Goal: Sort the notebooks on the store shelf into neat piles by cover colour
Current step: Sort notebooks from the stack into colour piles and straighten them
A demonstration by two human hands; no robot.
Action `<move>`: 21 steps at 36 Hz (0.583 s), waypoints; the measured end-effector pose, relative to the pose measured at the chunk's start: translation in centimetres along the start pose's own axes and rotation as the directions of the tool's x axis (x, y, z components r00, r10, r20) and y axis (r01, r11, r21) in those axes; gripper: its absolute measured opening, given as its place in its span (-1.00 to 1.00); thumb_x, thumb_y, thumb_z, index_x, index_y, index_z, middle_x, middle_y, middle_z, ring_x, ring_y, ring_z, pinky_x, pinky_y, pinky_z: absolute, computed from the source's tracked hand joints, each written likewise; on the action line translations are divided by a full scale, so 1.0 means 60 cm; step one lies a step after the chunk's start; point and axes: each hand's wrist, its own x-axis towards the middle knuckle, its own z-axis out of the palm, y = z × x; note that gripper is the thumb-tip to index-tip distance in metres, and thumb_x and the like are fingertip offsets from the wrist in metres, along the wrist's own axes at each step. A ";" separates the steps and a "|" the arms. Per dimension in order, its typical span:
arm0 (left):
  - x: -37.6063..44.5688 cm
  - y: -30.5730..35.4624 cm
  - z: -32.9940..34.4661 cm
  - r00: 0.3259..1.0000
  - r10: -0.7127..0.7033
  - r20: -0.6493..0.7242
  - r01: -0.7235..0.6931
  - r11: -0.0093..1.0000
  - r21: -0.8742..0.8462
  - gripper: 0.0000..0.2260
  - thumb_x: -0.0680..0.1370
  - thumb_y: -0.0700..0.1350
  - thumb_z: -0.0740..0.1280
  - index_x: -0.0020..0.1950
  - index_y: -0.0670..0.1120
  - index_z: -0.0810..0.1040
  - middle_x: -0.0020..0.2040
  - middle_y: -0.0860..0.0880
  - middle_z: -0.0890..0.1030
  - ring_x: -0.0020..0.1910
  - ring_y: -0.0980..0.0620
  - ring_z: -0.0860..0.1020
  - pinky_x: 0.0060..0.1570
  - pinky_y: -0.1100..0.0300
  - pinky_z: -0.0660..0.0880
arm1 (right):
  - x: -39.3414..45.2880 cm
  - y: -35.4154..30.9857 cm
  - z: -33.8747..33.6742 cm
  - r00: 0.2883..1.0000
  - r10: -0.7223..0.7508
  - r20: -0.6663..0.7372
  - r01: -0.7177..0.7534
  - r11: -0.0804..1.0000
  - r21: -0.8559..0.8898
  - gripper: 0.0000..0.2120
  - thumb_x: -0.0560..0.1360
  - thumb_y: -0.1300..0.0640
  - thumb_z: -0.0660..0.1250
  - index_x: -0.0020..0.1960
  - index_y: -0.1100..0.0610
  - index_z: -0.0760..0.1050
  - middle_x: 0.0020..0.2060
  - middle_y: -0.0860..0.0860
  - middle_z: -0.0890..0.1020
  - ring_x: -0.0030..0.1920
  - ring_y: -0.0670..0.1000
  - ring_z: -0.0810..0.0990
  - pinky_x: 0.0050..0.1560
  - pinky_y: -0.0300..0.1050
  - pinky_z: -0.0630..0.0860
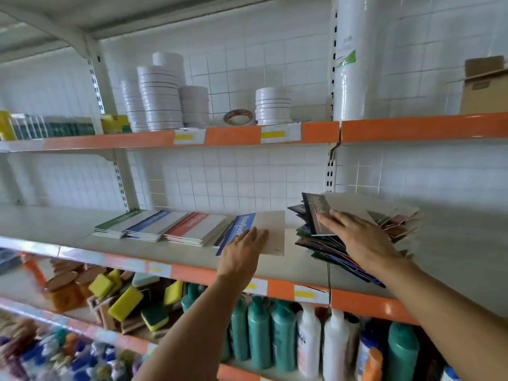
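On the middle shelf (170, 254) lie three neat piles side by side: green-striped notebooks (121, 222), blue-striped notebooks (154, 225) and red-striped notebooks (196, 228). Right of them a blue-and-white notebook (272, 229) lies tilted on the shelf, and my left hand (243, 250) rests flat on it with straight fingers. Further right sits a messy heap of dark-covered notebooks (335, 248). My right hand (357, 237) lies on top of the heap, fingers extended across a dark notebook (316, 213) that tilts up at its far end.
The upper shelf holds stacks of white plates (162, 100), a patterned bowl (238, 117) and a cardboard box (483, 86). Below the notebook shelf stand teal and white bottles (283, 336), yellow sponges (126, 302) and jars (61, 290). A white upright post (331, 166) rises behind the heap.
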 end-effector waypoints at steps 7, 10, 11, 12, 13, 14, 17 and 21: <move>-0.029 -0.087 0.001 0.995 -0.085 0.050 0.086 0.996 -0.013 -0.50 0.61 -0.30 0.08 0.54 0.00 0.18 0.53 -0.06 0.21 0.49 -0.05 0.21 0.36 0.08 0.27 | 0.038 -0.082 -0.002 0.996 -0.086 -0.031 0.088 0.995 0.057 -0.20 0.51 0.45 0.10 0.56 -0.05 -0.13 0.56 0.02 0.02 0.51 0.01 0.15 0.39 -0.15 0.25; -0.037 -0.124 0.006 0.998 -0.060 0.008 0.060 0.995 -0.073 -0.52 0.57 -0.35 0.15 0.48 -0.07 0.32 0.47 -0.14 0.32 0.44 -0.16 0.32 0.30 -0.02 0.37 | 0.059 -0.121 0.005 0.997 -0.071 -0.043 0.075 0.992 0.104 -0.20 0.50 0.48 0.13 0.57 -0.02 -0.10 0.55 0.06 0.04 0.51 0.04 0.16 0.41 -0.11 0.24; -0.038 -0.136 0.004 0.997 -0.064 0.040 0.067 0.996 -0.057 -0.53 0.59 -0.32 0.14 0.49 -0.06 0.29 0.49 -0.13 0.30 0.45 -0.14 0.30 0.32 0.00 0.35 | 0.068 -0.134 0.011 0.996 -0.068 -0.065 0.074 0.992 0.100 -0.19 0.47 0.50 0.15 0.57 0.00 -0.04 0.54 0.09 0.10 0.49 0.07 0.21 0.40 -0.08 0.28; -0.038 -0.149 0.004 0.994 -0.069 0.086 0.071 0.997 -0.015 -0.53 0.61 -0.28 0.11 0.52 -0.03 0.23 0.51 -0.09 0.26 0.47 -0.10 0.26 0.35 0.04 0.31 | 0.080 -0.147 0.021 0.991 -0.072 -0.112 0.081 0.994 0.075 -0.18 0.42 0.53 0.21 0.55 0.02 0.07 0.50 0.14 0.20 0.44 0.11 0.31 0.34 -0.05 0.36; -0.039 -0.162 0.003 0.991 -0.079 0.105 0.080 0.997 -0.001 -0.52 0.63 -0.25 0.09 0.54 0.00 0.17 0.53 -0.05 0.22 0.49 -0.05 0.22 0.37 0.08 0.27 | 0.093 -0.160 0.034 0.984 -0.078 -0.159 0.088 0.994 0.062 -0.15 0.32 0.56 0.30 0.51 0.05 0.22 0.42 0.20 0.35 0.34 0.15 0.46 0.23 -0.01 0.47; -0.040 -0.176 0.004 0.990 -0.090 0.111 0.092 0.996 -0.013 -0.52 0.63 -0.24 0.08 0.54 0.01 0.15 0.53 -0.04 0.20 0.49 -0.03 0.21 0.37 0.10 0.26 | 0.105 -0.172 0.047 0.977 -0.071 -0.200 0.087 0.994 0.069 -0.12 0.19 0.58 0.40 0.44 0.08 0.36 0.30 0.22 0.50 0.20 0.17 0.58 0.09 0.01 0.56; -0.037 -0.227 0.016 0.999 -0.015 0.045 0.017 0.999 -0.041 -0.53 0.52 -0.32 0.28 0.42 -0.08 0.40 0.37 -0.15 0.45 0.32 -0.17 0.46 0.16 -0.03 0.48 | 0.134 -0.212 0.074 0.976 -0.067 -0.208 0.075 0.997 0.034 -0.10 -0.08 0.54 0.54 0.23 0.11 0.58 0.03 0.18 0.67 -0.10 0.13 0.69 -0.20 -0.06 0.62; -0.032 -0.282 0.020 0.992 -0.001 0.127 -0.006 0.999 0.054 -0.52 0.57 -0.28 0.22 0.48 -0.06 0.31 0.46 -0.13 0.35 0.41 -0.13 0.36 0.27 0.02 0.40 | 0.164 -0.268 0.095 0.966 -0.109 -0.233 0.102 0.994 -0.041 -0.23 -0.09 0.55 0.49 0.09 0.12 0.66 -0.08 0.15 0.70 -0.22 0.10 0.70 -0.34 -0.11 0.62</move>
